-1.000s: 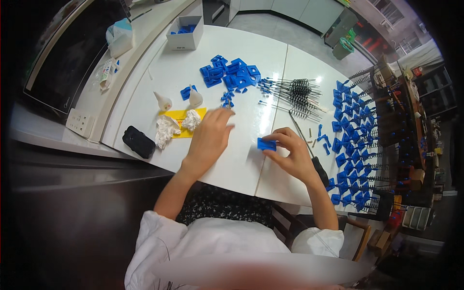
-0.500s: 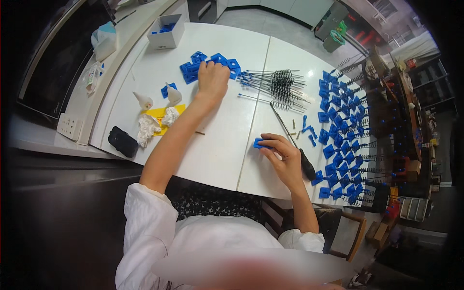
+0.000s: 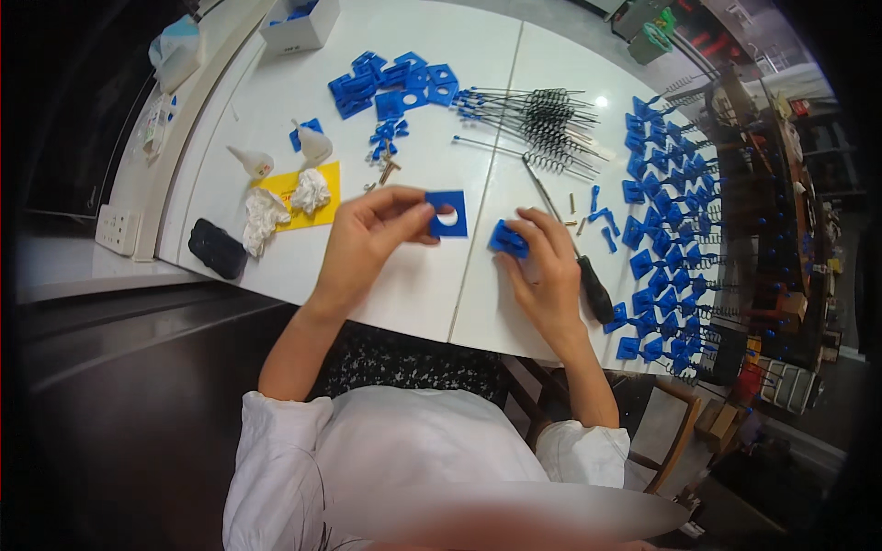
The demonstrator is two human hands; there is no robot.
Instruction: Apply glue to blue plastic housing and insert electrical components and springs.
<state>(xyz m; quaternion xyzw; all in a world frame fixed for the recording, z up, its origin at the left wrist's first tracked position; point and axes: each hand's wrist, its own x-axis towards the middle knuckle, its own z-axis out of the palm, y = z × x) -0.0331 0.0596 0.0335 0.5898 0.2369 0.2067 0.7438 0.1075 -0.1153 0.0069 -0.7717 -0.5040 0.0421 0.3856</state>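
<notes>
Head view: left hand pinches blue square plate with round hole above white table near front edge; right hand grips small blue part just beside; screwdriver right.

The square plate with its round hole is bright blue, like the small block. The bench is white, the card yellow, the screwdriver handle black.
</notes>
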